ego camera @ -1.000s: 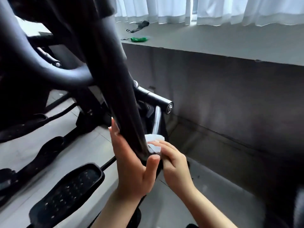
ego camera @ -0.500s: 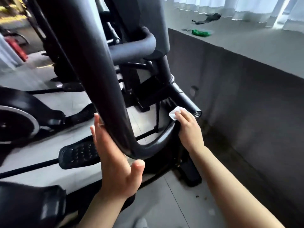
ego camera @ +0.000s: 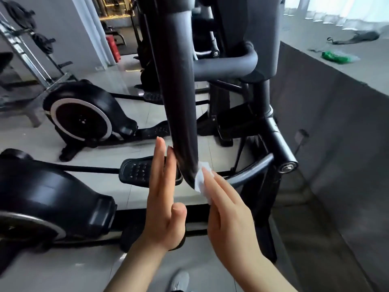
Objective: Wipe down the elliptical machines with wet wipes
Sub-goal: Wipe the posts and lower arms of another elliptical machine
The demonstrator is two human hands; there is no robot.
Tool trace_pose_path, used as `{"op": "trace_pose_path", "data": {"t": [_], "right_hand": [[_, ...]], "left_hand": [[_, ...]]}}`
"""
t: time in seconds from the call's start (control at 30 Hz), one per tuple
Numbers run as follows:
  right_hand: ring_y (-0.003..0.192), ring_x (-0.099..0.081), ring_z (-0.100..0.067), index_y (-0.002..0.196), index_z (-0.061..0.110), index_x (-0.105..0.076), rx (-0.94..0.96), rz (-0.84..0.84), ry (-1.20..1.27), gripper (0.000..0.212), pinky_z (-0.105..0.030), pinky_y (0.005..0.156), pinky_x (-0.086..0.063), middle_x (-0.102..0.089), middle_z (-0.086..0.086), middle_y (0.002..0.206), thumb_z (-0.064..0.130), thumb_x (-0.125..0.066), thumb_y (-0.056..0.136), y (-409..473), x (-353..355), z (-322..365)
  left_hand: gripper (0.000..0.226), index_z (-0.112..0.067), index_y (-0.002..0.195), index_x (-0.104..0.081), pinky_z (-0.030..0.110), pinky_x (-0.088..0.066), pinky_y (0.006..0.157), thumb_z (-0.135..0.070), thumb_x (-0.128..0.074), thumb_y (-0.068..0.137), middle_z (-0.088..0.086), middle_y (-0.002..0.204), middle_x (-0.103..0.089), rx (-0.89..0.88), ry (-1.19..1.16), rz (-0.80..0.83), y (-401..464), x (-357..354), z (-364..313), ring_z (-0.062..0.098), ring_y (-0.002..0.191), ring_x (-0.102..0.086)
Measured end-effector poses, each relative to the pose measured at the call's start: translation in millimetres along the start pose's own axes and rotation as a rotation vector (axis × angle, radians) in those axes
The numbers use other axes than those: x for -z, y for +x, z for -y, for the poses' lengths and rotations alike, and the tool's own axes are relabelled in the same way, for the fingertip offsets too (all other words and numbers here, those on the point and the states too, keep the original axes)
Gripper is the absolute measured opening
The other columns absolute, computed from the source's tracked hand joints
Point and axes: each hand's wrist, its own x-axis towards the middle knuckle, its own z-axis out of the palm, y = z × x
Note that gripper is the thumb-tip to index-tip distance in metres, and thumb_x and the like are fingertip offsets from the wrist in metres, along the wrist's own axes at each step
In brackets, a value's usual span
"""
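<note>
The right hand (ego camera: 229,220) presses a white wet wipe (ego camera: 203,178) flat against the lower right side of the black elliptical bar (ego camera: 179,98), fingers straight and together; the left hand (ego camera: 164,203) rests open-palmed on the bar's left side, fingers extended together

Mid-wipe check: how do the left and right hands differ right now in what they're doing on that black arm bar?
The right hand presses a white wet wipe against the black arm bar; the left hand holds no wipe. The left hand is open and flat, fingers straight, on the bar's left side; the right hand's fingers angle in from the bar's right side. Both meet the bar near its lower bend.
</note>
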Motion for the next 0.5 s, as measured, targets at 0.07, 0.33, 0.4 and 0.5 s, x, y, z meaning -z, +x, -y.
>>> {"op": "trace_pose_path", "data": {"t": [0.07,0.33,0.4,0.5], "right_hand": [[0.110,-0.063,-0.013,0.133,0.009,-0.056,0.110,-0.122,0.131,0.040,-0.013,0.088,-0.050,-0.058,0.005,0.131,0.003,-0.043,0.095,12.5,3.5,15.9],[0.147,-0.027,-0.028,0.134,0.003,-0.046,0.590,-0.133,0.005,0.039,-0.037,0.116,-0.032,-0.016,-0.001,0.163,0.002,-0.051,0.095,28.9,-24.9,-13.5],[0.148,-0.024,-0.029,0.135,0.002,-0.045,0.615,-0.087,0.054,0.038,-0.037,0.118,-0.029,-0.011,0.000,0.164,0.002,-0.045,0.097,32.3,-21.4,-13.5],[0.147,-0.024,-0.033,0.136,0.001,-0.044,0.670,-0.120,0.102,0.046,-0.040,0.119,-0.025,-0.013,-0.001,0.163,-0.006,-0.046,0.091,72.7,-6.6,15.1]], "left_hand": [[0.077,-0.003,0.154,-0.011,0.035,-0.011,0.122,-0.059,-0.009,0.101,0.012,0.163,-0.003,0.050,-0.035,-0.008,0.0,1.1,-7.3,0.025,0.153,-0.003],[0.084,-0.040,0.153,-0.023,0.043,-0.023,0.120,-0.085,-0.026,0.083,-0.011,0.162,-0.021,0.210,-0.394,-0.129,26.1,23.1,-31.5,0.019,0.149,-0.024],[0.083,-0.041,0.154,-0.020,0.037,-0.026,0.119,-0.085,-0.026,0.083,-0.015,0.162,-0.021,0.183,-0.378,-0.132,36.3,32.9,-41.8,0.018,0.148,-0.026],[0.094,-0.014,0.156,-0.011,0.039,-0.021,0.120,-0.078,-0.022,0.089,0.000,0.165,-0.015,0.127,-0.301,-0.093,52.8,43.2,-55.9,0.019,0.150,-0.020]]}}
